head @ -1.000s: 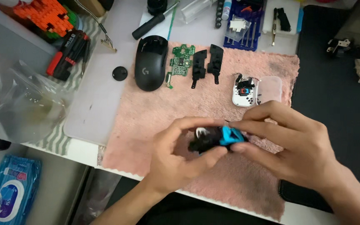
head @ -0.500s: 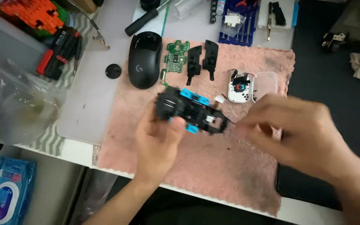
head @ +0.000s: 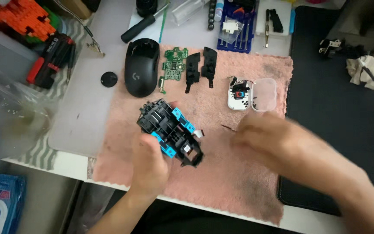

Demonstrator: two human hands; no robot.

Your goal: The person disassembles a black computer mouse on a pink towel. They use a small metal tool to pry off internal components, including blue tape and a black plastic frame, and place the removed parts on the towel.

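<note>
My left hand (head: 150, 167) grips a black computer-mouse inner frame (head: 169, 130) with bright blue parts and holds it tilted just above a pink towel (head: 239, 186). A small white connector sticks out on the frame's right side. To the right of the frame, my right hand (head: 282, 147) is blurred by motion. Its fingers are pinched on a thin dark piece (head: 228, 128) that points toward the frame, a short gap away.
At the towel's far edge lie a black mouse shell (head: 141, 67), a green circuit board (head: 172, 65), two black side pieces (head: 200, 65) and a small white case (head: 239, 93) with clear lid. Behind are a screwdriver (head: 146, 24) and a blue bit set (head: 239, 30). A black mat (head: 343, 108) lies right.
Both hands first held the frame together. My left hand has kept it and turned it open side up, while my right hand pulled away to the right.
</note>
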